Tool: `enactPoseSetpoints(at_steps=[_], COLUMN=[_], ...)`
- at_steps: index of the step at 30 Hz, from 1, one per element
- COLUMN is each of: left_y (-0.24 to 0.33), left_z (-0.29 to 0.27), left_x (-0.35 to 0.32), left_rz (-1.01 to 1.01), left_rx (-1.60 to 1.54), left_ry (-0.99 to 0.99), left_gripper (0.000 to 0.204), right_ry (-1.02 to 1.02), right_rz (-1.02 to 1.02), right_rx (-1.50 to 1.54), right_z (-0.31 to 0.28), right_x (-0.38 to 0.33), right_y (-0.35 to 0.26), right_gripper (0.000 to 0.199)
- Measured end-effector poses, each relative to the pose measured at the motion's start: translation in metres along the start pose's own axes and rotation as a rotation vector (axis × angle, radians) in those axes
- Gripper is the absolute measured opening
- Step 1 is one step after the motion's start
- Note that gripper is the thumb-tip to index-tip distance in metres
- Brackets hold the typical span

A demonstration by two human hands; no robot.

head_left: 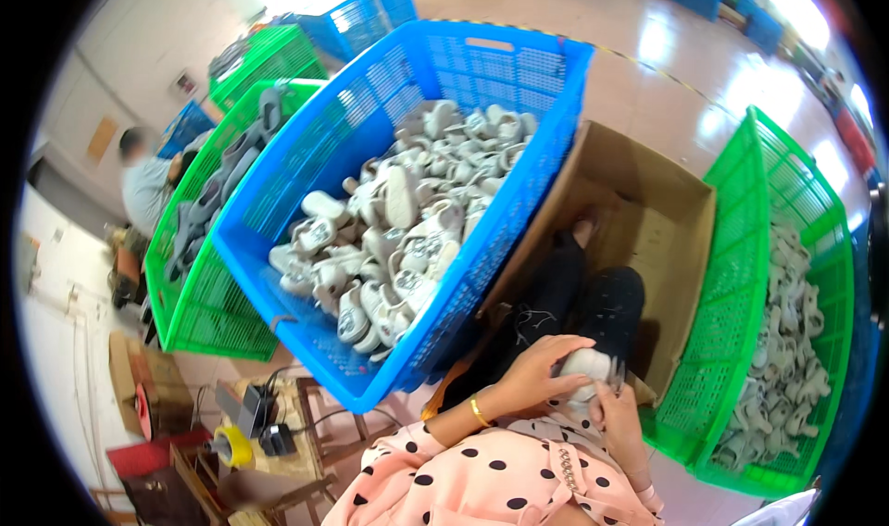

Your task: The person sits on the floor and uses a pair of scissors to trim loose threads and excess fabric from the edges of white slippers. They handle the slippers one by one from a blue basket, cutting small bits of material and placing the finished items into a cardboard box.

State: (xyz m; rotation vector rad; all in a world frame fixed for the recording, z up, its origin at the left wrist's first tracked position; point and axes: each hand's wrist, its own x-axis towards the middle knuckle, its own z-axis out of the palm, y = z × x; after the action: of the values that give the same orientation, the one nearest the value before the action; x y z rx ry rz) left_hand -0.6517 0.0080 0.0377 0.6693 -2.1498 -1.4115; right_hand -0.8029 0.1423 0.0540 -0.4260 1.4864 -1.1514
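A blue crate (519, 128) sits at twelve o'clock, a cardboard box (648, 202) at two; left hand (542, 364) and right hand (619, 424) clasp a white piece (585, 367).

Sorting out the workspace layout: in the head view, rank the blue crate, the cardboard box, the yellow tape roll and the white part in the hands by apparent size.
1. Blue crate
2. Cardboard box
3. White part; yellow tape roll looks alike, so unranked.
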Motion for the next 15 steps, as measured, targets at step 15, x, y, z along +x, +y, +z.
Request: enactPoseSetpoints(at_steps=[15], left_y=[-0.046], left_z=[-0.003], left_x=[0.015], left_rz=[-0.227], left_rx=[-0.456], left_ry=[-0.327], left_gripper=[0.033], right_ry=[-0.178], right_rz=[0.197], right_rx=[0.424], right_z=[-0.001], right_x=[0.024], right_y=[0.017], right_gripper=[0.015])
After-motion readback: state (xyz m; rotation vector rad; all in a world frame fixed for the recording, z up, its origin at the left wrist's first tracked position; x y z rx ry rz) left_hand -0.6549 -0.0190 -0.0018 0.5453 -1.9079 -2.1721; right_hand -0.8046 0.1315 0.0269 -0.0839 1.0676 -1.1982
